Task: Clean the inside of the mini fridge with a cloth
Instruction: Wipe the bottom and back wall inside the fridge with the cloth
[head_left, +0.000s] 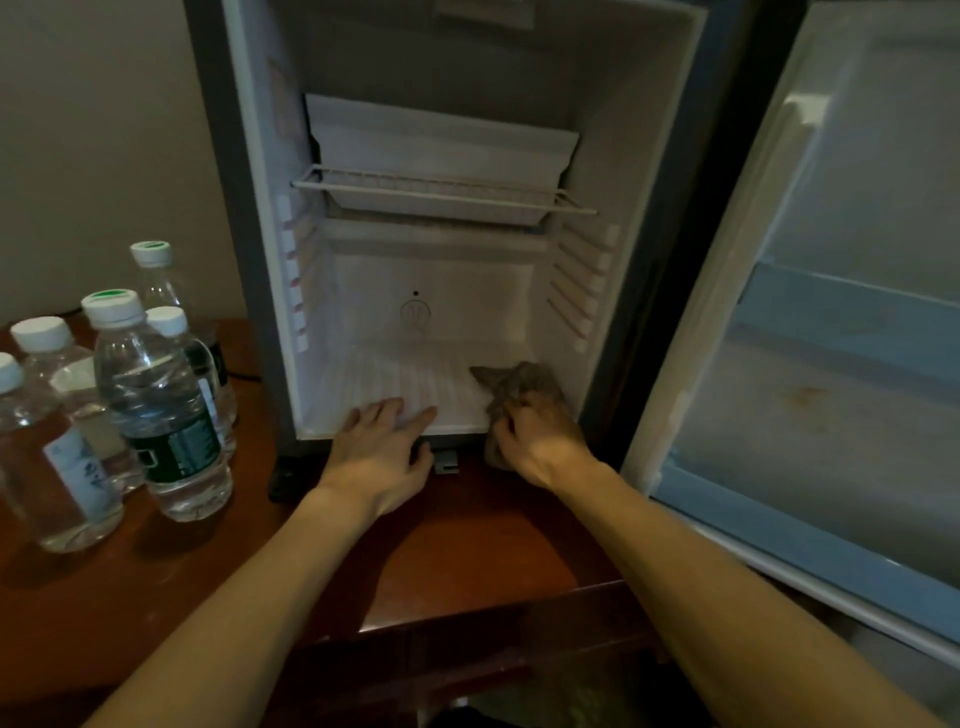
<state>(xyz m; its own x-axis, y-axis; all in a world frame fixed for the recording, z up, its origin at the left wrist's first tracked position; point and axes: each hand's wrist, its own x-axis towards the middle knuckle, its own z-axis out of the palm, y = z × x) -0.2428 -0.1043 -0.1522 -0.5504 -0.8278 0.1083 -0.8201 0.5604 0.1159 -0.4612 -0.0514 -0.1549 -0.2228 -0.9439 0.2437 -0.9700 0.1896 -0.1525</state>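
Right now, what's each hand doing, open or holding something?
Left hand: open, fingers flat on the fridge floor.
Right hand: gripping the cloth at the floor's right front corner.

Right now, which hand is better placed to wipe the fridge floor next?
Probably the right hand: it grips the cloth on the fridge floor. The left hand rests flat there, holding nothing.

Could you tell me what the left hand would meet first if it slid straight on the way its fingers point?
Probably the brown cloth: the left hand lies flat on the fridge floor, fingers angled right; depth unclear.
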